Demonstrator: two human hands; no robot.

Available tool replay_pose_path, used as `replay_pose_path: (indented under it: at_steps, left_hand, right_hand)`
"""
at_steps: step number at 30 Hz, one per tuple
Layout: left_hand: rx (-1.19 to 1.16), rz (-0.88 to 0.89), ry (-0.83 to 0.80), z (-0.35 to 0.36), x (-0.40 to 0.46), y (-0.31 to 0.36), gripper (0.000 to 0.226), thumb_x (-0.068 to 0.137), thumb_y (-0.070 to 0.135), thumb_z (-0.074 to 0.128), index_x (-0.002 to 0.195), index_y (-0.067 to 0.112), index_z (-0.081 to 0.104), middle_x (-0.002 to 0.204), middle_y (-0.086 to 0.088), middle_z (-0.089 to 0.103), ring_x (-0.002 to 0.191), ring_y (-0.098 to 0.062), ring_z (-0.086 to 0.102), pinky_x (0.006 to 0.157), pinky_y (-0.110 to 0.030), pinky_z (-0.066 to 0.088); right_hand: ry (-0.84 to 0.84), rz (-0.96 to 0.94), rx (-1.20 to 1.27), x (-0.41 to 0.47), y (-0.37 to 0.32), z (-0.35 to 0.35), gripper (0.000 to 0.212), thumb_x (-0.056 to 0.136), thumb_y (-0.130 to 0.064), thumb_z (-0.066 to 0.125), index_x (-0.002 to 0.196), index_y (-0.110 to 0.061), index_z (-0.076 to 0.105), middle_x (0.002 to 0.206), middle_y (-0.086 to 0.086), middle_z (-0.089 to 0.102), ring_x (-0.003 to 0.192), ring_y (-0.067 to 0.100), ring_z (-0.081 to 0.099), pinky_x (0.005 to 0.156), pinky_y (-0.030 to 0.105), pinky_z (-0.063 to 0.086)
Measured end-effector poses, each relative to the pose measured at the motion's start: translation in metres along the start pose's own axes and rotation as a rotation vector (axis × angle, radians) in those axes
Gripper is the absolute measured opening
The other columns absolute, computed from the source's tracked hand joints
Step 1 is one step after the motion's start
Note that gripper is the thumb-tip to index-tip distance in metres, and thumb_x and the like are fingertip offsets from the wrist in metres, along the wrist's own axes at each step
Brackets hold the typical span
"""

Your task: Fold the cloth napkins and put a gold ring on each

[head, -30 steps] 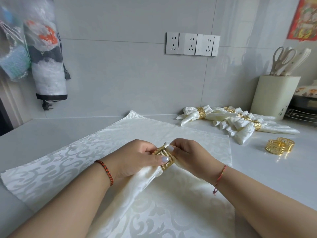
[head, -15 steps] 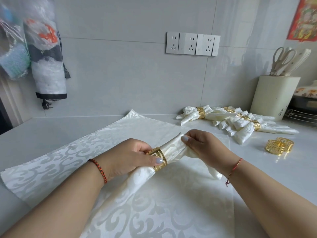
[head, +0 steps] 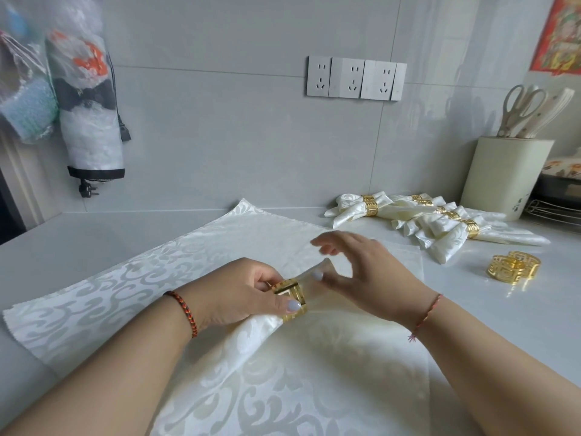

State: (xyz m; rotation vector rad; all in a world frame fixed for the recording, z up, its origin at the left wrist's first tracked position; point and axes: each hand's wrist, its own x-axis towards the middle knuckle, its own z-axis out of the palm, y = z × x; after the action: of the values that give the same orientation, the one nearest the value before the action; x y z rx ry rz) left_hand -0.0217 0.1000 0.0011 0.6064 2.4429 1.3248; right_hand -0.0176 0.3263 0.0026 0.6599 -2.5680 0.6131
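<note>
No readable text anywhere; red poster (head: 564,33) characters too blurred.

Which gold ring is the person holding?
The gold ring on the rolled cream napkin, pinched by the left hand. The two loose gold rings lie untouched on the grey counter.

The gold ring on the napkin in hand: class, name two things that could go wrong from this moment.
1. Only the left hand grips the gold ring; the right hand is open above the rolled napkin, so the roll might loosen or slide back out.
2. The flat napkins lie under both arms and could be dragged or creased.
</note>
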Motion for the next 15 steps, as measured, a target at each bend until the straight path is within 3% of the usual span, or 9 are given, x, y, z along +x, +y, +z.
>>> replay_pose_path:
  at_steps: [3,6,9,12,15]
  left_hand:
    - [0.03,0.004,-0.021,0.001,-0.001,0.002,0.041,0.062,0.045,0.084,0.096,0.026,0.073,0.09,0.002,0.076,0.083,-0.013,0.069,0.083,-0.027,0.049]
    - [-0.001,-0.027,-0.036,-0.004,-0.003,-0.001,0.046,0.067,0.034,0.084,0.108,0.023,0.067,0.099,0.003,0.076,0.096,-0.015,0.07,0.087,-0.024,0.052]
    - [-0.18,-0.093,-0.04,-0.01,-0.005,-0.005,0.057,0.063,0.031,0.081,0.114,0.014,0.064,0.107,-0.012,0.073,0.086,-0.018,0.067,0.068,-0.02,0.051]
    - [-0.304,-0.129,0.025,-0.011,-0.003,-0.01,0.066,0.051,0.027,0.083,0.112,0.01,0.064,0.109,-0.02,0.07,0.087,-0.028,0.062,0.073,-0.032,0.048]
    - [-0.389,-0.126,0.132,-0.008,-0.001,-0.011,0.069,0.043,0.019,0.08,0.109,0.009,0.063,0.104,-0.021,0.071,0.08,-0.03,0.063,0.072,-0.035,0.049]
  right_hand:
    - [-0.196,0.078,0.174,0.002,-0.01,0.004,0.023,0.086,-0.035,0.067,0.108,-0.029,0.063,0.096,-0.013,0.062,0.079,-0.004,0.053,0.071,0.009,0.039]
    - [-0.136,0.158,0.338,0.002,-0.005,0.003,0.012,0.082,-0.023,0.072,0.09,-0.029,0.065,0.081,-0.01,0.062,0.065,-0.004,0.052,0.061,0.011,0.041]
    - [-0.057,0.26,0.535,-0.001,0.0,0.004,0.012,0.08,-0.021,0.075,0.085,-0.024,0.064,0.074,-0.008,0.063,0.062,0.002,0.054,0.062,0.021,0.046]
    - [-0.034,0.281,0.633,-0.001,-0.002,0.008,0.013,0.08,-0.018,0.075,0.085,-0.019,0.063,0.073,-0.003,0.061,0.063,0.008,0.053,0.062,0.026,0.046]
    - [-0.015,0.3,0.625,0.0,-0.003,0.013,0.012,0.08,-0.017,0.074,0.083,-0.016,0.063,0.07,-0.004,0.058,0.061,0.009,0.051,0.058,0.027,0.045]
